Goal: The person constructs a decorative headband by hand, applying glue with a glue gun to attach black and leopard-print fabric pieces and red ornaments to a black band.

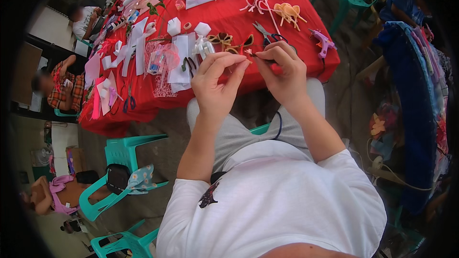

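Both hands are raised close together over the near edge of a table with a red cloth. My right hand pinches a thin dark stem with a small pale pink flower-like piece at its tip. The thumb and index finger of my left hand meet on a tiny orange-tan bit, too small to name. Just beyond my right hand lie scissors, their handles partly hidden by it. Brown pipe-cleaner loops lie beyond my fingertips. White tape dispenser sits beyond my left hand.
A purple glue gun with a cord rests at the table's right edge. Pink and yellow pipe-cleaner shapes, white foam blocks and paper strips lie about. Green plastic chairs stand at left. Several people sit around.
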Demonstrator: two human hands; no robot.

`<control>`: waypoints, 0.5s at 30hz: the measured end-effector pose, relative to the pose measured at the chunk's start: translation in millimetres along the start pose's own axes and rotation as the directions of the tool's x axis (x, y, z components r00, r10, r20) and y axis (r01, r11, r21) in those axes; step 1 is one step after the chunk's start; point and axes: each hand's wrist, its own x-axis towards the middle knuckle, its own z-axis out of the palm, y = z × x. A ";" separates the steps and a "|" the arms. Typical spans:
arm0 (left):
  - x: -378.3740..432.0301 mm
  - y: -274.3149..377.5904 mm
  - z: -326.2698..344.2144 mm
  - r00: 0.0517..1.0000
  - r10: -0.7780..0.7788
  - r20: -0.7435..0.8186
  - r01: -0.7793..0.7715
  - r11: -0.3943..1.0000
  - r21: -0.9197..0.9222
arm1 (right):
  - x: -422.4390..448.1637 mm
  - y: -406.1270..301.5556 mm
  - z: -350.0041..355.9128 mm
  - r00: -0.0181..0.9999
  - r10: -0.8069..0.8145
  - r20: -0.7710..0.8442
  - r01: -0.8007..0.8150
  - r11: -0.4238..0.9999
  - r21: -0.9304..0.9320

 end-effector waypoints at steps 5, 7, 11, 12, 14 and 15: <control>-3.5 -7.8 7.9 0.984 -0.176 0.008 0.176 0.976 -0.126 | -4.3 0.4 5.9 0.994 -0.101 -0.051 0.099 0.994 -0.042; -5.8 -11.4 9.6 0.967 -0.254 0.019 0.252 0.944 -0.213 | -5.7 0.9 7.0 0.992 -0.117 -0.052 0.115 0.993 -0.040; -8.3 -14.3 11.9 0.928 -0.369 0.051 0.363 0.862 -0.353 | -6.3 3.1 7.2 0.986 -0.161 -0.045 0.156 0.984 -0.084; -8.7 -13.4 12.4 0.912 -0.406 0.062 0.396 0.827 -0.399 | -6.0 2.7 7.2 0.984 -0.173 -0.040 0.169 0.981 -0.095; -9.3 -11.6 13.6 0.899 -0.432 0.067 0.417 0.801 -0.428 | -5.5 0.1 7.1 0.979 -0.199 -0.035 0.194 0.974 -0.116; -9.3 -10.8 14.0 0.893 -0.445 0.070 0.427 0.788 -0.443 | -5.5 -0.6 7.1 0.977 -0.212 -0.033 0.206 0.970 -0.127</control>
